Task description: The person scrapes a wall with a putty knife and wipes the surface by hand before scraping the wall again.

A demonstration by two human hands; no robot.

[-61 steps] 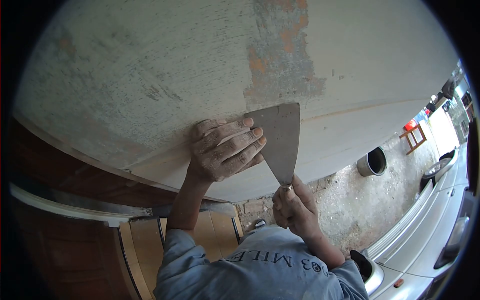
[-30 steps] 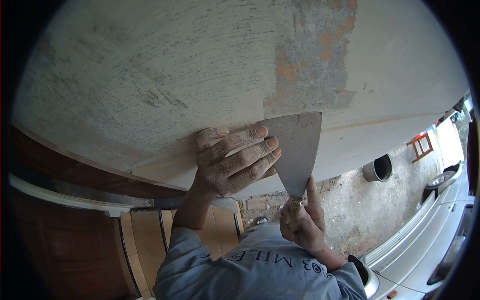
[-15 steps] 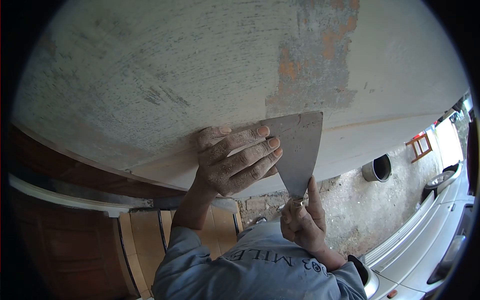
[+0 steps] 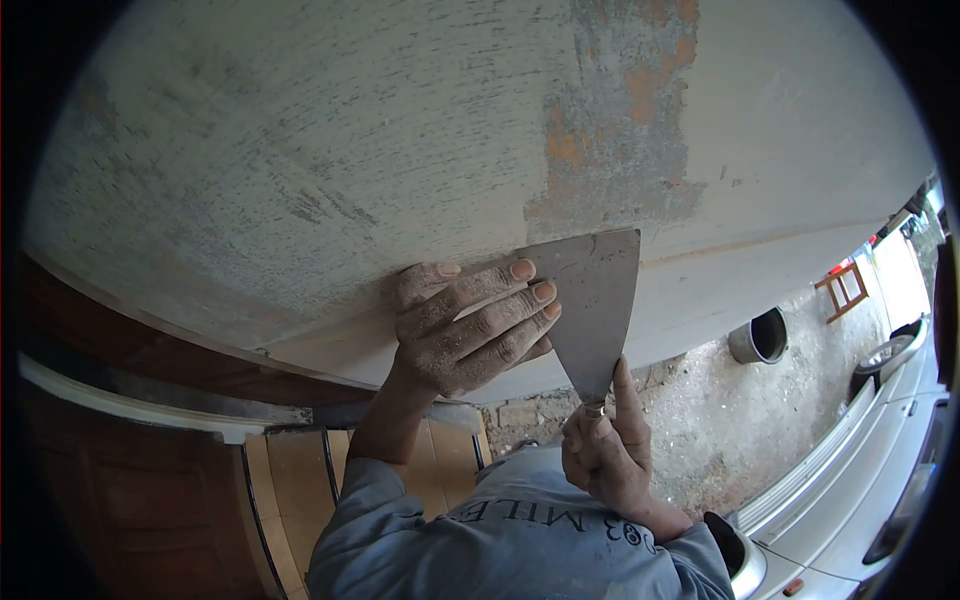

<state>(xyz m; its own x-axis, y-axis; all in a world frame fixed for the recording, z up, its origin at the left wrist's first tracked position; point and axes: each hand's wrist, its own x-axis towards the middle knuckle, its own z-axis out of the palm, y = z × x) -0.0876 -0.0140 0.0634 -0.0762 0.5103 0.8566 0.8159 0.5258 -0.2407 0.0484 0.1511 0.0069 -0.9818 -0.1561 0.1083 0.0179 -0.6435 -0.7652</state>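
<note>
A wide scraper point(image 4: 597, 300) with a flat metal blade points upward, its broad edge resting against the whitish wall point(image 4: 420, 140). My right hand point(image 4: 612, 450) is closed around the handle, one finger stretched up beside the blade's base. Dusty and extended, the fingers of my left hand point(image 4: 470, 325) reach across to the left side of the blade and touch it with their tips. Just above the blade, a rough grey patch point(image 4: 620, 130) with orange spots shows where the surface coat is off. The handle is mostly hidden inside my right hand.
Below left are a brown door point(image 4: 140, 490) and tan tiles point(image 4: 440, 465). At the right stand a grey bucket-like container point(image 4: 765, 338), a wooden frame point(image 4: 846, 293) and a silver vehicle point(image 4: 850, 490) on rough ground. A ledge point(image 4: 760, 247) runs along the wall.
The scraper's blade edge sits slightly lower and further left in view, and the patch has shifted left. Both hands keep nearly the same hold.
</note>
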